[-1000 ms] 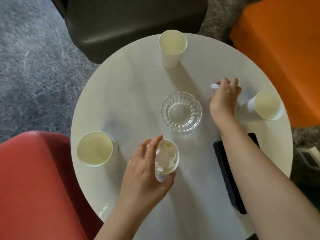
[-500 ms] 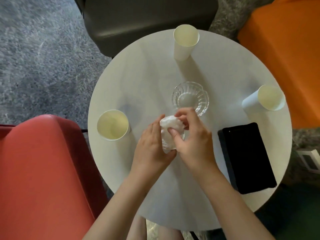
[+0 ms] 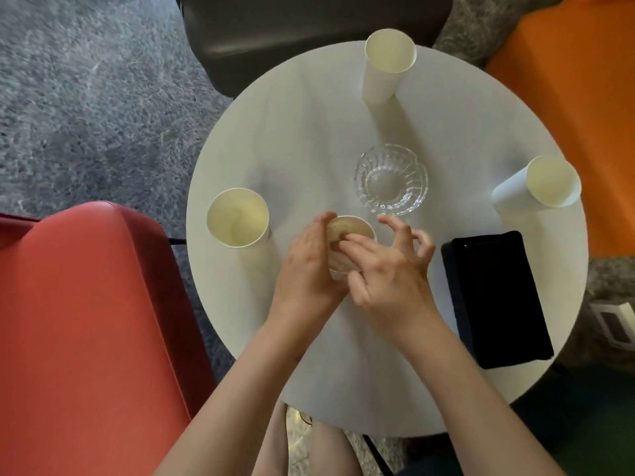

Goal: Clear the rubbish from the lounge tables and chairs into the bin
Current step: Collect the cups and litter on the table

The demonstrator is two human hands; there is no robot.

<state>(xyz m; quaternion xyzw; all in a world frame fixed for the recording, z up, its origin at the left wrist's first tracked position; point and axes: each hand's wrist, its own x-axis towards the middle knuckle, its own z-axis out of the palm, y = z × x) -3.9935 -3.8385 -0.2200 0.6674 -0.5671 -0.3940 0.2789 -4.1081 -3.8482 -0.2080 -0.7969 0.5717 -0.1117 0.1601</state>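
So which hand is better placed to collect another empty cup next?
Right, probably. The left hand grips the middle cup; the right hand holds nothing, its fingers spread, one poking into that cup, and the empty cup near the orange chair stands on its side.

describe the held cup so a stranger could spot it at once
Find the round white table, then the glass dish near its middle. On the dish's near side is a paper cup in the grip of the left hand. Unlike the three cups standing free near the edge, it has a finger of the right hand poked in.
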